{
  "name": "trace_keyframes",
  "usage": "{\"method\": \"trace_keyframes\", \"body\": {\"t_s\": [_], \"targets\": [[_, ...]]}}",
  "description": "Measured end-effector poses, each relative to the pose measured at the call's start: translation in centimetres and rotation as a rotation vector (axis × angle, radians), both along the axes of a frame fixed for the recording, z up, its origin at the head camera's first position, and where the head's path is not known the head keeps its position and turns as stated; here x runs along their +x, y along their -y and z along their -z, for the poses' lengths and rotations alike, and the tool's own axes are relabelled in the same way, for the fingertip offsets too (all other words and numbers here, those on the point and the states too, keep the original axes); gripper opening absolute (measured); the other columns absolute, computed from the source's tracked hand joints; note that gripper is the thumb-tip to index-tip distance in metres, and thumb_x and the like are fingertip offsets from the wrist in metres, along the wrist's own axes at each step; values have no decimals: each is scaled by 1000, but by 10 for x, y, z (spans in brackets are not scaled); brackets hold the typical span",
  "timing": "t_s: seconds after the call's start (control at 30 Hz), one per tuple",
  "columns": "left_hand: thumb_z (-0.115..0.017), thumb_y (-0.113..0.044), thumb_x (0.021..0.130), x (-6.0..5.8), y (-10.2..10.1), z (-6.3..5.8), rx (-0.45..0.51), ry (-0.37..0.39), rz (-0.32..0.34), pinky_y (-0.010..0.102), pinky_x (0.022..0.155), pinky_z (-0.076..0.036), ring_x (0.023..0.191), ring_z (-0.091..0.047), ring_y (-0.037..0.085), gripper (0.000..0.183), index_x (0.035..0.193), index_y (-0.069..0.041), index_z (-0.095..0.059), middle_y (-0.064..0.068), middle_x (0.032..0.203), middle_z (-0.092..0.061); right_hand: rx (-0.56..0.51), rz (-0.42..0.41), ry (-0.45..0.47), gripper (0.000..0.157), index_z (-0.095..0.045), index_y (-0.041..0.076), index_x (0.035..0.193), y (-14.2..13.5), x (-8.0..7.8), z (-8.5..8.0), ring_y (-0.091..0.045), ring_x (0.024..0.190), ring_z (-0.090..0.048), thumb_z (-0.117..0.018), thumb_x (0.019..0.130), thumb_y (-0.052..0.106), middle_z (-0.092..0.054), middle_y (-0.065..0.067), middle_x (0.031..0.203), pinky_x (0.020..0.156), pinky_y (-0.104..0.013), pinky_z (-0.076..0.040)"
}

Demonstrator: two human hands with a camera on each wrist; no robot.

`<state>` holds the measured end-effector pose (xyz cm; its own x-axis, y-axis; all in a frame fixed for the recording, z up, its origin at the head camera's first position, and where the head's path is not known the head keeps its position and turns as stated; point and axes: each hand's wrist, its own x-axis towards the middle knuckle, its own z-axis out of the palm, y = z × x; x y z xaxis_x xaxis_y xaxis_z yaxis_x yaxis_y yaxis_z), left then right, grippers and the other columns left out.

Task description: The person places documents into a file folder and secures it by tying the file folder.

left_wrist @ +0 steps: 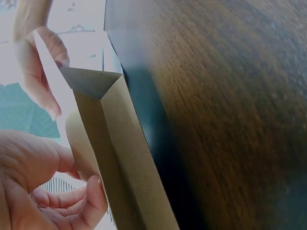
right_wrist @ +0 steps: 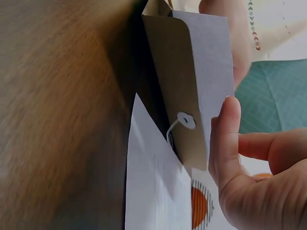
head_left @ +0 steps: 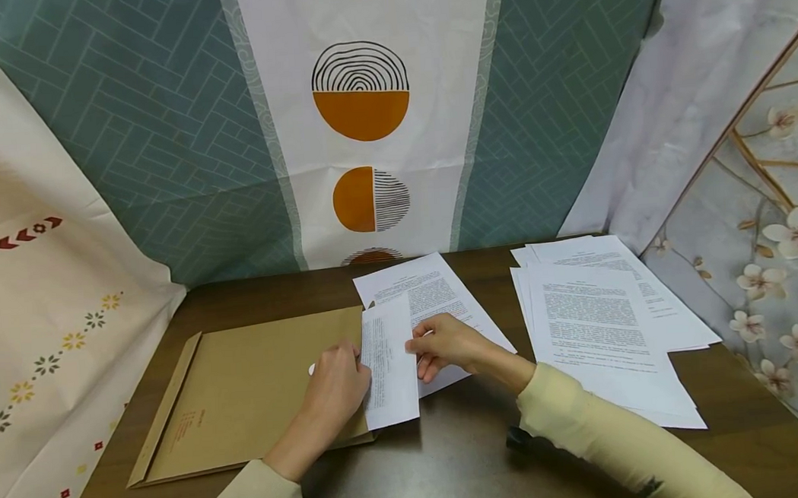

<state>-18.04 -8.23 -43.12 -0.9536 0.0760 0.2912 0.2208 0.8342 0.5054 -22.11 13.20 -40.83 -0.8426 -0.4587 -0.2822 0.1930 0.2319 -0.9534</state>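
A brown kraft document envelope (head_left: 250, 387) lies on the table at the left, its gusseted mouth (left_wrist: 103, 115) spread apart on the right side. My left hand (head_left: 335, 386) pinches the upper panel at that mouth between thumb and fingers. Out of the mouth sticks part of a printed sheet (head_left: 395, 379), whose free edge my right hand (head_left: 449, 345) pinches. In the right wrist view, a flap with a white button and string (right_wrist: 186, 120) hangs below the sheet. The rest of the sheet is hidden inside the envelope.
Another printed sheet (head_left: 436, 292) lies on the table behind my right hand. Several overlapping printed sheets (head_left: 592, 336) rest at the right. Patterned cloth (head_left: 393, 150) hangs along the table's back edge, with more cloth on both sides.
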Motion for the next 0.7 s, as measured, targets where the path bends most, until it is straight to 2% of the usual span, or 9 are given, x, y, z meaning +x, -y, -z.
{"method": "trace_keyframes", "body": {"t_s": [0.3, 0.7], "targets": [[-64, 7, 78, 0, 0, -1, 0, -13, 0, 39, 57, -51, 64, -59, 25, 10, 86, 2, -60, 12, 75, -60, -41, -1, -11, 7, -60, -3, 94, 25, -1, 3, -16, 55, -66, -63, 97, 3, -65, -13, 66, 55, -31, -58], [-64, 6, 76, 2, 2, -1, 4, -51, 12, 44, 58, -52, 64, -62, 30, 12, 87, 1, -60, 14, 74, -61, -28, 24, -49, 13, -67, -7, 103, 45, 0, 5, -14, 52, -65, -64, 98, 5, -65, -11, 66, 52, -29, -57]]}}
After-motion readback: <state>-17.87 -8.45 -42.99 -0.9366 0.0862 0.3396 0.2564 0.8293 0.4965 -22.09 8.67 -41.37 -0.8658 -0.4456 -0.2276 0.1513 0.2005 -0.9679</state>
